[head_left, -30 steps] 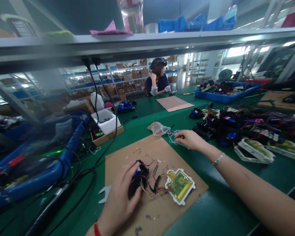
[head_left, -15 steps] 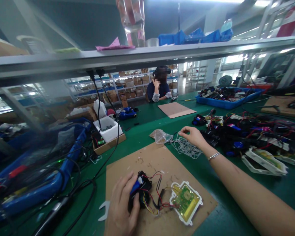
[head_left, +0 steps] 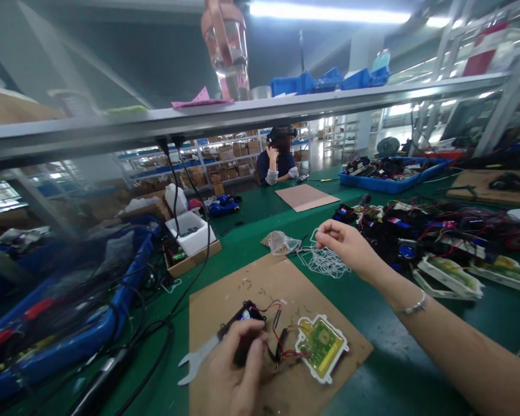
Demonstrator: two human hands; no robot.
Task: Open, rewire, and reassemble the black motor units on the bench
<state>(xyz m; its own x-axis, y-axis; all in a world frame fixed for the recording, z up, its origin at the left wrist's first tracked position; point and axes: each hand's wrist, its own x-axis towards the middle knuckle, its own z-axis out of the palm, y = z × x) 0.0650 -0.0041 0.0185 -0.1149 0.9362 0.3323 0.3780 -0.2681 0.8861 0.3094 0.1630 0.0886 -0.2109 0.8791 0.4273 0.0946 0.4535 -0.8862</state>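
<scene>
My right hand, thumb and fingertips pinched, holds a strand of thin white cord above its tangled heap. My left hand hovers over the brown board, fingers curved and thumb apart, in front of a black and blue device that it partly hides. Whether it touches the device is unclear. Red and black wires link this device to a green circuit board in a white frame with a glossy, yellowish filling. An open-end wrench lies by my left hand, its far end near the device.
A bag of small brass-coloured parts lies behind the brown board. At right is a pile of wired black assemblies; at left, a blue bin and black cables. A shelf crosses overhead. A person sits opposite.
My left hand has loosened from the device and shifted slightly right and down, baring more of the wrench. My right hand still pinches the cord. The view has tilted up and turned slightly.
</scene>
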